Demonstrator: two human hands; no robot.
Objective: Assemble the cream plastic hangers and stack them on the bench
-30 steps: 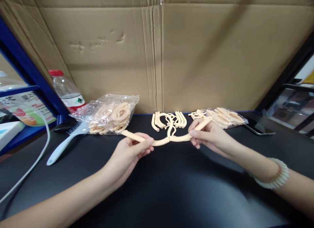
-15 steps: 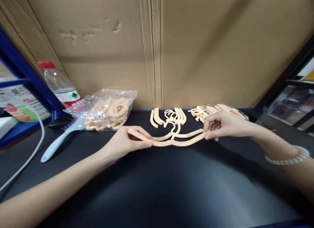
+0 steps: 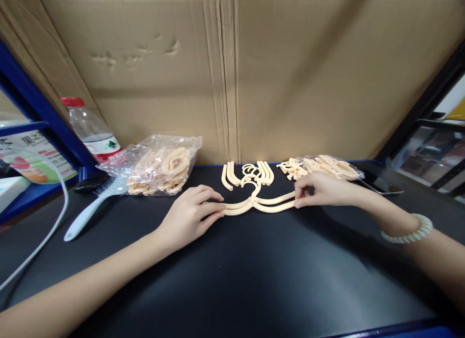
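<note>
My left hand (image 3: 187,217) and right hand (image 3: 319,189) each pinch the front hanger (image 3: 274,209). It and the rear hanger (image 3: 276,200) look assembled; curved bars (image 3: 268,173) and hooks (image 3: 250,166) lie loose.

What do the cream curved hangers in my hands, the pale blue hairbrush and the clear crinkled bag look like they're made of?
The cream curved hangers look like satin moulded plastic: even colour, rounded edges, no visible grain, though painted wood isn't ruled out. The pale blue hairbrush seems smooth plastic, judging by its uniform colour. The clear crinkled bag looks like glossy plastic film: see-through, creased, glinting.
</note>
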